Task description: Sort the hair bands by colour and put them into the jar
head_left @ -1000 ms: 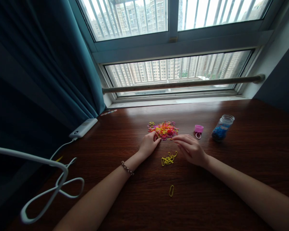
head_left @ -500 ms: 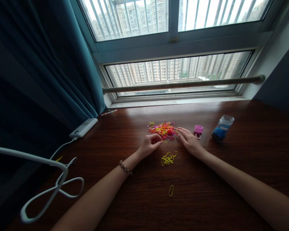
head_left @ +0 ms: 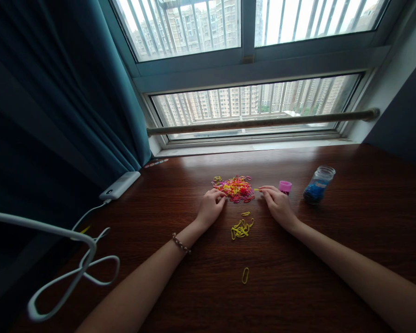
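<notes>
Yellow bands [head_left: 241, 229] are gathered in a small heap on the wooden desk [head_left: 298, 286], nearer its front edge than the mixed pile [head_left: 235, 188] of pink, orange and yellow bands, which lies toward the far edge. One loose band [head_left: 245, 213] lies between the two, and a stray band [head_left: 245, 275] lies nearer the front edge. Only a small part seems separated; much yellow is left in the mixed pile. The left hand [head_left: 210, 208] is curled at that pile's left side, the right hand [head_left: 279, 206] at its right. Whether anything is pinched cannot be told.
</notes>
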`<action>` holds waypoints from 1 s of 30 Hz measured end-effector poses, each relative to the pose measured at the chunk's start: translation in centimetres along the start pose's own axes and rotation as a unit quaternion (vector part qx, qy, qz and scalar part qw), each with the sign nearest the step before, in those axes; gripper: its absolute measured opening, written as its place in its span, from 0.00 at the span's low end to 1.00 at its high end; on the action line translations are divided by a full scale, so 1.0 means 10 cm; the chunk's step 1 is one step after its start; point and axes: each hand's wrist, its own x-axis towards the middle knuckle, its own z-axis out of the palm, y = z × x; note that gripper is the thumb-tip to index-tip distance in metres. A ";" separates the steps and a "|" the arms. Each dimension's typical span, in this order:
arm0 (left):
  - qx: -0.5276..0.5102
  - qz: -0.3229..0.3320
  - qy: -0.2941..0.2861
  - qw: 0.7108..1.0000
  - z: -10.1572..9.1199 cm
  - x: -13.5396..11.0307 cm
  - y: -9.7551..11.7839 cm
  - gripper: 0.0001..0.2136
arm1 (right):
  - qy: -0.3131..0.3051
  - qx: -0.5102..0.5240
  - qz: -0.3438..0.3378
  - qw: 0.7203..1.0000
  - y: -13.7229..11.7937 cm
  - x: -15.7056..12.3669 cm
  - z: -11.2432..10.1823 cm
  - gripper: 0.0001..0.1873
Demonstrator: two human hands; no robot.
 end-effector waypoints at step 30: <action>0.057 -0.010 -0.028 0.998 0.02 -0.01 0.00 0.03 | -0.262 0.193 -0.040 0.945 -0.36 -0.14 -0.05 0.20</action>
